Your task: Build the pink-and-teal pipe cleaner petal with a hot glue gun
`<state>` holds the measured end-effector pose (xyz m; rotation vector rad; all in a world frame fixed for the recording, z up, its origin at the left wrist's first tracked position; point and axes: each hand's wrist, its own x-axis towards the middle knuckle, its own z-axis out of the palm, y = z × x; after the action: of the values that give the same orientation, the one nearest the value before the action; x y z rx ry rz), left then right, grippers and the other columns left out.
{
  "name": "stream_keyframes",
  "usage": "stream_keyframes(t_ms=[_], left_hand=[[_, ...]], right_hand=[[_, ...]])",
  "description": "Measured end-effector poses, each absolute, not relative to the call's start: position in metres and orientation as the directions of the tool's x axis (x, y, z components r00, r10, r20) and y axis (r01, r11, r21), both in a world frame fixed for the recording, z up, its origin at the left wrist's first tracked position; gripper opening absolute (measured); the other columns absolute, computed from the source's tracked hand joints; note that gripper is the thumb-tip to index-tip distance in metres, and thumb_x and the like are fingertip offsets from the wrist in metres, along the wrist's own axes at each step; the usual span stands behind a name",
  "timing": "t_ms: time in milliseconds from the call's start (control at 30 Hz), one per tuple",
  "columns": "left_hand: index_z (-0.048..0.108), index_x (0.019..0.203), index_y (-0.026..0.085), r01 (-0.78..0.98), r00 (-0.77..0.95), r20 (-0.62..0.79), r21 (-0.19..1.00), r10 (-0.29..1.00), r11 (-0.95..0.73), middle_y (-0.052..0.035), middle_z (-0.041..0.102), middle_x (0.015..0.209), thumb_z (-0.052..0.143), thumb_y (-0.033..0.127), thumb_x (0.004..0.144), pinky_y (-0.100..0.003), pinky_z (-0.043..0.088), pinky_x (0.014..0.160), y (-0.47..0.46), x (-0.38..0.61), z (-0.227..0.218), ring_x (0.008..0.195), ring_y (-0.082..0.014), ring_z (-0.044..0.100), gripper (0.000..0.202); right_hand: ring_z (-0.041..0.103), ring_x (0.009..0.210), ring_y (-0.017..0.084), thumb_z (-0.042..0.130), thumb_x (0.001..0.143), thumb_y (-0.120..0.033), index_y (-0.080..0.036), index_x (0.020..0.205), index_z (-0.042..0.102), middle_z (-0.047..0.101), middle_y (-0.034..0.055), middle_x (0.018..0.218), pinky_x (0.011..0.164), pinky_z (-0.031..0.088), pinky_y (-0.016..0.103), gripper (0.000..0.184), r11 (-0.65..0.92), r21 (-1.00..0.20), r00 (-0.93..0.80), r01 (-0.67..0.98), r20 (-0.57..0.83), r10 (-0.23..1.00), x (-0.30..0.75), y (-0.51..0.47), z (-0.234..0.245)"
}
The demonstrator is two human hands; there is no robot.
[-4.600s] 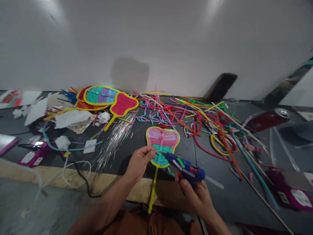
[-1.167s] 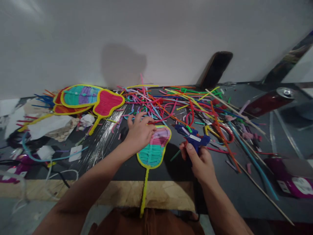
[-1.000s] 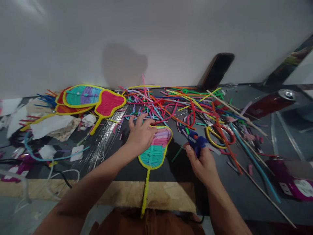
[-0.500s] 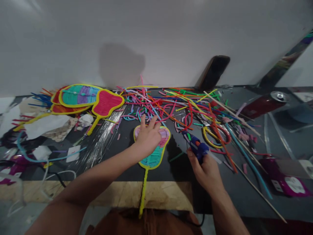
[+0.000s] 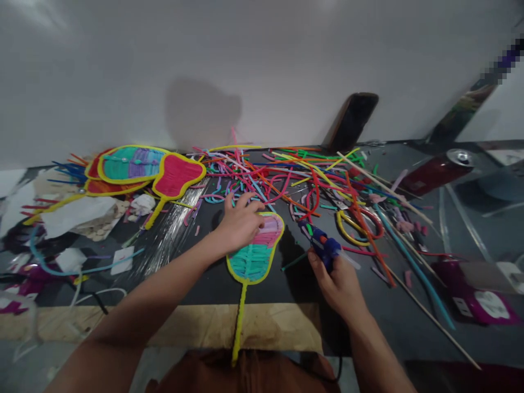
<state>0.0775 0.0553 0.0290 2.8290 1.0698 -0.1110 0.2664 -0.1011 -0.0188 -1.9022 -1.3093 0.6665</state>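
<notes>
A petal-shaped pipe-cleaner piece point(image 5: 251, 261), with a yellow outline and a long yellow stem toward me, lies on the dark table. Its filling runs from lilac and pink at the far end to teal near the stem. Over its upper left part rests my left hand point(image 5: 241, 225), fingers spread, covering some of the lilac end. My right hand point(image 5: 343, 286) is closed around a blue hot glue gun point(image 5: 327, 251), held just right of the petal with its nozzle pointing away and to the left.
Loose pipe cleaners point(image 5: 262, 174) are heaped along the wall. Finished petals point(image 5: 135, 164) lie at the back left beside clear shiny strands point(image 5: 172, 234). Yellow-and-red-handled scissors point(image 5: 347, 232), a phone point(image 5: 354, 123) leaning on the wall, and a red can point(image 5: 434, 174) are on the right.
My left hand has shifted slightly left across the petal, uncovering more of its lilac and pink part. The glue gun has moved very little in my right hand.
</notes>
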Motion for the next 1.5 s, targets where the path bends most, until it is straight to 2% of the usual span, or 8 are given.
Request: stream_keyframes(t_ms=[167, 367, 767, 867, 967, 1100, 1233, 1500], left_hand=[[0.072, 0.085, 0.029, 0.681, 0.732, -0.096, 0.118, 0.674, -0.723, -0.0015, 0.061, 0.125, 0.062, 0.015, 0.077, -0.068, 0.017, 0.101, 0.057, 0.068, 0.028, 0.131, -0.0335, 0.033, 0.019], [0.074, 0.078, 0.024, 0.659, 0.751, -0.02, -0.012, 0.66, -0.752, -0.0057, 0.064, 0.119, 0.058, 0.014, 0.081, -0.07, 0.011, 0.104, 0.046, 0.083, 0.021, 0.13, -0.0352, 0.035, 0.019], [0.074, 0.084, 0.019, 0.551, 0.798, -0.138, -0.224, 0.586, -0.804, -0.0104, 0.062, 0.123, 0.052, 0.004, 0.08, -0.07, 0.008, 0.109, 0.041, 0.107, 0.016, 0.135, -0.0343, 0.033, 0.027], [0.073, 0.082, 0.021, 0.587, 0.796, -0.083, -0.131, 0.599, -0.799, -0.0079, 0.061, 0.125, 0.053, 0.007, 0.081, -0.069, 0.008, 0.109, 0.046, 0.102, 0.023, 0.134, -0.033, 0.035, 0.025], [0.072, 0.082, 0.026, 0.703, 0.711, -0.018, 0.059, 0.703, -0.709, -0.0027, 0.061, 0.126, 0.055, 0.017, 0.083, -0.068, 0.015, 0.105, 0.057, 0.084, 0.032, 0.132, -0.0325, 0.035, 0.02], [0.073, 0.085, 0.029, 0.787, 0.584, 0.02, 0.229, 0.811, -0.573, -0.0008, 0.061, 0.123, 0.055, 0.028, 0.085, -0.056, 0.023, 0.104, 0.065, 0.053, 0.03, 0.13, -0.0298, 0.033, 0.018], [0.073, 0.087, 0.029, 0.776, 0.577, 0.003, 0.309, 0.817, -0.549, -0.0001, 0.061, 0.121, 0.052, 0.028, 0.087, -0.05, 0.022, 0.106, 0.056, 0.039, 0.013, 0.129, -0.0259, 0.034, 0.021], [0.073, 0.085, 0.028, 0.795, 0.528, -0.025, 0.365, 0.849, -0.484, 0.0002, 0.064, 0.116, 0.058, 0.029, 0.084, -0.05, 0.02, 0.106, 0.049, 0.045, 0.003, 0.13, -0.0258, 0.033, 0.015]], right_hand=[[0.052, 0.047, 0.017, 0.046, 0.086, -0.05, -0.019, 0.087, 0.059, 0.059, 0.002, 0.058, 0.047, 0.04, 0.027, 0.034, -0.228, -0.806, 0.347, 0.546, -0.031, 0.938, 0.266, -0.101, -0.021], [0.056, 0.052, 0.018, 0.046, 0.087, -0.048, -0.019, 0.092, 0.06, 0.062, 0.0039, 0.063, 0.052, 0.044, 0.028, 0.032, -0.189, -0.803, 0.323, 0.566, 0.004, 0.946, 0.266, -0.101, -0.025], [0.062, 0.064, 0.02, 0.046, 0.087, -0.051, -0.019, 0.084, 0.06, 0.066, 0.0077, 0.073, 0.063, 0.049, 0.031, 0.034, -0.208, -0.823, 0.347, 0.529, -0.014, 0.938, 0.267, -0.103, -0.024], [0.062, 0.066, 0.021, 0.046, 0.087, -0.05, -0.019, 0.085, 0.06, 0.066, 0.0081, 0.073, 0.064, 0.049, 0.031, 0.034, -0.197, -0.819, 0.341, 0.539, -0.002, 0.94, 0.268, -0.103, -0.024], [0.063, 0.068, 0.021, 0.046, 0.087, -0.049, -0.018, 0.09, 0.059, 0.067, 0.0089, 0.077, 0.065, 0.049, 0.031, 0.034, -0.193, -0.826, 0.344, 0.53, 0.002, 0.939, 0.269, -0.103, -0.025], [0.063, 0.065, 0.021, 0.047, 0.086, -0.05, -0.018, 0.093, 0.06, 0.067, 0.0081, 0.075, 0.062, 0.049, 0.03, 0.036, -0.212, -0.837, 0.347, 0.504, -0.029, 0.937, 0.269, -0.104, -0.028], [0.062, 0.062, 0.019, 0.047, 0.085, -0.051, -0.019, 0.09, 0.061, 0.067, 0.0073, 0.075, 0.061, 0.048, 0.029, 0.035, -0.203, -0.83, 0.325, 0.519, -0.028, 0.945, 0.27, -0.104, -0.031], [0.062, 0.064, 0.019, 0.047, 0.085, -0.05, -0.019, 0.088, 0.062, 0.067, 0.0077, 0.079, 0.06, 0.048, 0.028, 0.034, -0.194, -0.819, 0.336, 0.541, -0.001, 0.942, 0.269, -0.102, -0.029]])
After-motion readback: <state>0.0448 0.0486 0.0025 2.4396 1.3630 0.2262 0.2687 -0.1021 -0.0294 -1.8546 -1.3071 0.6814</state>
